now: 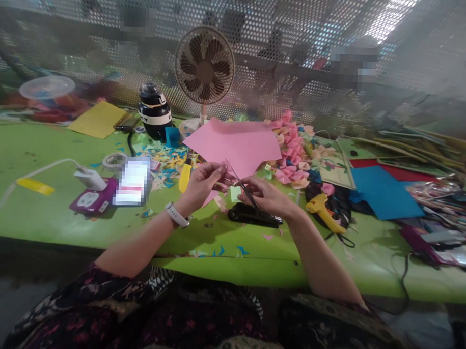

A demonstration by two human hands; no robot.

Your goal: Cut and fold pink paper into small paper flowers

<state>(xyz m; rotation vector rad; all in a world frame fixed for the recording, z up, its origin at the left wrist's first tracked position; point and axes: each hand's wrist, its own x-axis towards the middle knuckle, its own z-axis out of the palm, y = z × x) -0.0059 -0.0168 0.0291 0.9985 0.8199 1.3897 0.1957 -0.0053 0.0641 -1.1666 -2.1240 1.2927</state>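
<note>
Center of frame: right hand (269,197) pinches a thin dark tool (249,197), fingers closed round its shank. The tool slants, its slender end up and left toward the left hand (204,183). Tool type uncertain; tweezers or slim scissors, by the outline. Left hand: thumb and forefinger drawn close together beside that slender end; too small to tell whether a scrap is pinched there. Pale watch (177,215) on the left wrist.

Handling, by judgement: tool light, stiff, probably smooth, so best held along its thicker lower part, away from the narrow end. Any paper would be soft and quick to crease; a light pinch at the edge suits it.

Just below the right hand, a black object (242,214), perhaps a stapler, lies on the green table (200,239). Beyond the hands, upper center: broad pink sheet (234,144), thin, liable to bend. Folded pink paper pieces (291,141) heaped right of it, likely easily crushed. Yellow-handled cutter (185,177) just left of the left hand.

Farther out: yellow glue gun (323,211) and blue sheet (385,192) at right; phone (132,183) at left; fan (205,66) at top.
</note>
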